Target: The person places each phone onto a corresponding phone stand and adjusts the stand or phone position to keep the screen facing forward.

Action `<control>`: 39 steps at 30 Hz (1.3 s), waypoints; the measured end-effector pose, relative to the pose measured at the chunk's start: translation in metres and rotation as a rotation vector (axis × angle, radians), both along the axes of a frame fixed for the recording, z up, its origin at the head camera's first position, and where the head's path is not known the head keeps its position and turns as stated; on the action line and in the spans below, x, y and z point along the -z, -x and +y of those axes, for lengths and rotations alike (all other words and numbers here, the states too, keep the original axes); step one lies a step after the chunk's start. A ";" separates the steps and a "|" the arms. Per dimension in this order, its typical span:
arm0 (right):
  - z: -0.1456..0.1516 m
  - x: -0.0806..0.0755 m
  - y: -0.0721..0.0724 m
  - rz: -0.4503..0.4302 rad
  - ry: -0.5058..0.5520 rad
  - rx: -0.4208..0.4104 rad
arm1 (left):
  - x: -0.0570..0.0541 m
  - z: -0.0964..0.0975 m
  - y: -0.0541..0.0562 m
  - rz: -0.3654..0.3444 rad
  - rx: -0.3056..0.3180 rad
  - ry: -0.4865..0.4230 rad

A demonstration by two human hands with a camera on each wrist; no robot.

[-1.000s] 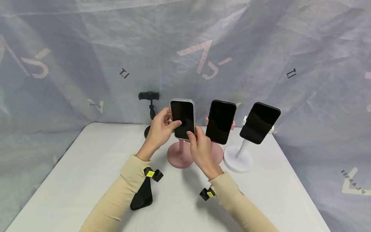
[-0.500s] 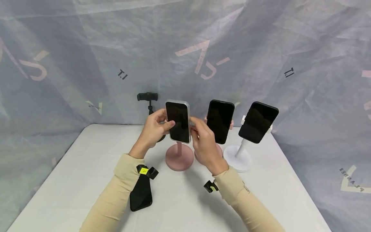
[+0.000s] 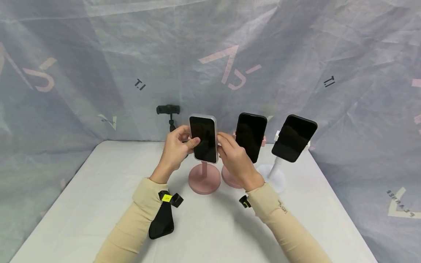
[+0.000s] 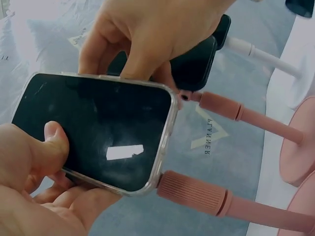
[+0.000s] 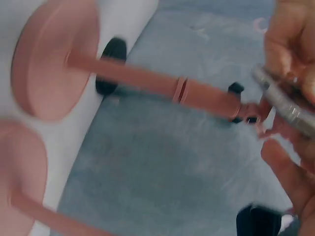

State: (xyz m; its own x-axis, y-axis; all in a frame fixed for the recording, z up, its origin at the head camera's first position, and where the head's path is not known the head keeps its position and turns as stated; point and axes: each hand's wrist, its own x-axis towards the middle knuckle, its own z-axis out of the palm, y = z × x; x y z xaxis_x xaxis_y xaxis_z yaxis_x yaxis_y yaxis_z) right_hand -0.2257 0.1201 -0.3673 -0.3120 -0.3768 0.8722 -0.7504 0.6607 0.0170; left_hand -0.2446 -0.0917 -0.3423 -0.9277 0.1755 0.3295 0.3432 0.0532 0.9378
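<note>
A phone [image 3: 205, 137] in a clear case stands upright on a pink phone stand [image 3: 204, 179], its dark screen facing me. My left hand [image 3: 175, 149] grips its left side, thumb on the glass and fingers behind. At the opposite side, my right hand [image 3: 237, 159] has its fingers curled at the edge, where they pinch the stand's pink clamp. In the left wrist view the right fingers [image 4: 140, 61] overlap the phone's far long edge. The right wrist view catches the stand's neck [image 5: 209, 102], with the clamp partly hidden by fingers.
To the right, a black phone [image 3: 251, 135] sits on a second pink stand, and another phone [image 3: 294, 138] tilts on a white stand [image 3: 277, 179]. A black stand [image 3: 168, 109] is behind my left hand. One phone [image 3: 162, 221] lies flat by my left forearm.
My right thumb has left the screen, and the right hand has shifted to the phone's right edge. The phone has moved slightly left and down with the left hand still gripping it.
</note>
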 end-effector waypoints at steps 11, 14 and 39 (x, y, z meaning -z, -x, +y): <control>0.024 0.000 0.006 0.152 -0.191 0.082 | 0.005 0.007 -0.001 0.018 -0.041 0.021; 0.028 -0.003 0.004 0.173 -0.196 0.076 | 0.005 0.008 0.001 0.045 -0.031 0.039; 0.021 -0.018 -0.013 -0.461 0.137 -0.172 | 0.008 0.021 -0.008 0.126 -0.210 0.026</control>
State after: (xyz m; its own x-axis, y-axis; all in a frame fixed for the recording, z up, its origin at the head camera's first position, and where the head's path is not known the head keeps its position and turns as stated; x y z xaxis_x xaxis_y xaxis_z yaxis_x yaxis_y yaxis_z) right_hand -0.2125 0.1416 -0.3490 -0.6198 -0.3482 0.7033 -0.7574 0.5001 -0.4198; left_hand -0.2366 -0.0704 -0.3507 -0.8967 -0.0074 0.4426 0.4359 0.1591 0.8858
